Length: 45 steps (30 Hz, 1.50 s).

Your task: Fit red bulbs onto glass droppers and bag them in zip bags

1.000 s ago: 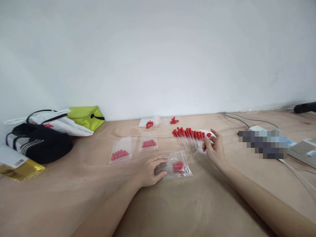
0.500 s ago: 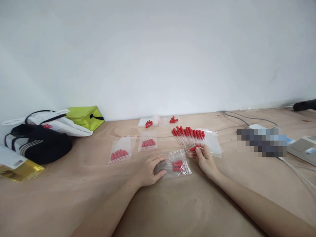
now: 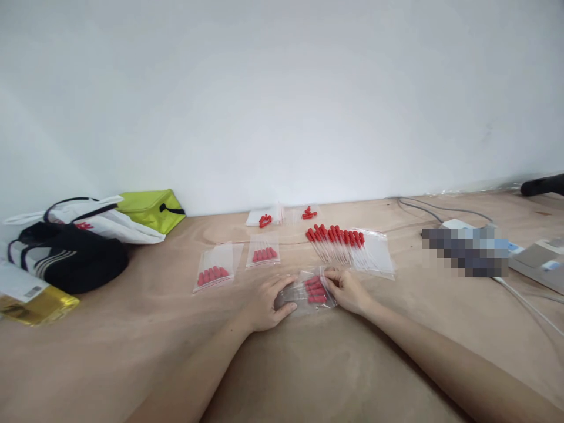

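A clear plastic bag lies on the table with several red-bulbed droppers inside. My left hand grips the bag's left end between thumb and fingers. At the bag's right edge is my right hand, its fingers pinched by the red bulbs; what they hold is hidden. Behind it lies a row of loose red-bulbed droppers, partly over an unfilled bag. Two bags with red-bulbed droppers, one at the left and one nearer the middle, rest flat.
Small red bulbs lie by the wall in two piles, left and right. A black cap, a white bag and a green bag stand at the left. Cables and a grey device are at the right.
My right hand has moved left and toward me, from beside the loose droppers to the bag's right edge, bringing a red-bulbed dropper along. My left hand stays on the bag.
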### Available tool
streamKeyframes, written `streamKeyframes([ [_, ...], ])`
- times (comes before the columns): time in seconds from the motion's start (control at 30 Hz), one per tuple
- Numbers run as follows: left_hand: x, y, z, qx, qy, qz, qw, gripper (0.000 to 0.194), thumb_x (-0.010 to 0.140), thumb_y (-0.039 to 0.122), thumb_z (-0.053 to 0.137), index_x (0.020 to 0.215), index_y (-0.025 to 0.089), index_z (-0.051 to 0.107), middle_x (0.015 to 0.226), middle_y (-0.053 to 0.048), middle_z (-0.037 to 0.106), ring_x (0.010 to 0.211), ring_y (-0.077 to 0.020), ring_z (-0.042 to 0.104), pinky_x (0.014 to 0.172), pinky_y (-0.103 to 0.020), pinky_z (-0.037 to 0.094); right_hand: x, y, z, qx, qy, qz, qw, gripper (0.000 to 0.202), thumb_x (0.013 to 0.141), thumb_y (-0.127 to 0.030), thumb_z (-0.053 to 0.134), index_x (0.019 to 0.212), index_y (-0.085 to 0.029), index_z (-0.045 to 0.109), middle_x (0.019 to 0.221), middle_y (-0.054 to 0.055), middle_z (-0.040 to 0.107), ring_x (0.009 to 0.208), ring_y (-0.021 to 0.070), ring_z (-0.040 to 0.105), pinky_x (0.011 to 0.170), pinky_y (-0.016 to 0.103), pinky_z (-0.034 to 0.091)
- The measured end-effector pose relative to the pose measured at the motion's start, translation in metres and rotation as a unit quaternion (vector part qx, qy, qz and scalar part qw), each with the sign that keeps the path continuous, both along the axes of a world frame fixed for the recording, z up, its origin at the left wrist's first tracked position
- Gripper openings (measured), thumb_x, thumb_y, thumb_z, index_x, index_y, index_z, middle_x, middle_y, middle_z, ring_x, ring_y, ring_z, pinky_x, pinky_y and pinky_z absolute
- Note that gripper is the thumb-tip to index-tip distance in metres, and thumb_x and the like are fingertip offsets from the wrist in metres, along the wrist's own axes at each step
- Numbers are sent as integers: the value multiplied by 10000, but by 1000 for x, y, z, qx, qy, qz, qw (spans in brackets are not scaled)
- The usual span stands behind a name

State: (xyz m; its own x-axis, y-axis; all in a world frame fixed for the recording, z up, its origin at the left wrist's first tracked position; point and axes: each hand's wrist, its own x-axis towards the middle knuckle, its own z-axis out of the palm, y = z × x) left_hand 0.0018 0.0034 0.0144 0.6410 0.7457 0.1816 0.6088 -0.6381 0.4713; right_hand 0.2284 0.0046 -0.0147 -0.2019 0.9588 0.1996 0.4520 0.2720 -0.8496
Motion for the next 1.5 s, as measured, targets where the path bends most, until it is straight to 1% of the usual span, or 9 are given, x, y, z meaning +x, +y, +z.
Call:
streamKeyframes([
  [0.1,0,0,0,6,-1,-10,1000,454,771,308,535,1211,232,449,1234,-50,497,1151,-215,432,985,-392,341,16,11,11,-1,-54,-32,998,269,781,-287,402,739,-183,646,754,42,647,713,160,578,664,276,442],
  [0.27,2,1,2,1,12,-34,999,348,791,286,506,1137,266,539,1237,-37,494,1153,-207,432,978,-384,349,70,46,24,-2,-213,-343,915,228,723,-310,491,869,-162,587,876,95,636,828,218,570,681,303,405],
  [0.37,2,1,2,0,11,-30,999,347,785,289,517,1129,260,549,1233,-43,498,1151,-210,434,980,-387,345,89,61,21,-59,-225,-389,891,364,704,-351,517,1006,-147,526,857,109,637,850,245,571,668,318,403],
  [0.57,2,0,3,-2,0,-28,1000,355,785,299,521,1138,263,541,1233,-40,498,1145,-206,440,979,-387,347,91,73,10,-86,-170,-380,905,423,682,-300,533,1063,-120,493,885,148,630,883,267,567,701,336,403],
  [0.73,1,0,1,1,9,-28,1000,361,793,303,514,1151,260,534,1239,-48,491,1149,-207,436,982,-384,344,92,74,17,-59,-137,-365,919,547,708,-243,491,1196,-35,357,763,122,626,784,232,581,662,302,422],
  [0.93,1,1,0,9,23,-32,999,402,812,314,493,1212,275,470,1273,-41,459,1175,-202,408,997,-387,323,54,47,16,-2,136,-235,963,669,725,-304,458,1283,-170,116,719,-42,467,453,104,482,438,247,420],
  [1.03,1,-1,2,1,32,-20,999,433,813,324,491,1237,249,442,1288,-56,444,1191,-213,390,998,-398,321,33,32,9,7,220,-189,957,615,710,-337,485,1224,-240,162,760,-57,404,438,78,473,402,238,428],
  [1.2,1,-2,3,3,27,-12,1000,444,812,335,494,1242,246,432,1284,-55,448,1190,-221,389,995,-403,325,21,23,2,30,259,-199,945,484,704,-367,511,1096,-255,250,758,-60,392,480,78,502,425,236,461],
  [1.5,0,1,-2,4,35,-29,999,405,821,331,477,1222,278,453,1288,-40,436,1184,-208,393,995,-385,324,9,11,-2,-34,350,-163,922,439,689,-490,544,952,-253,285,680,-71,471,551,125,579,523,300,514],
])
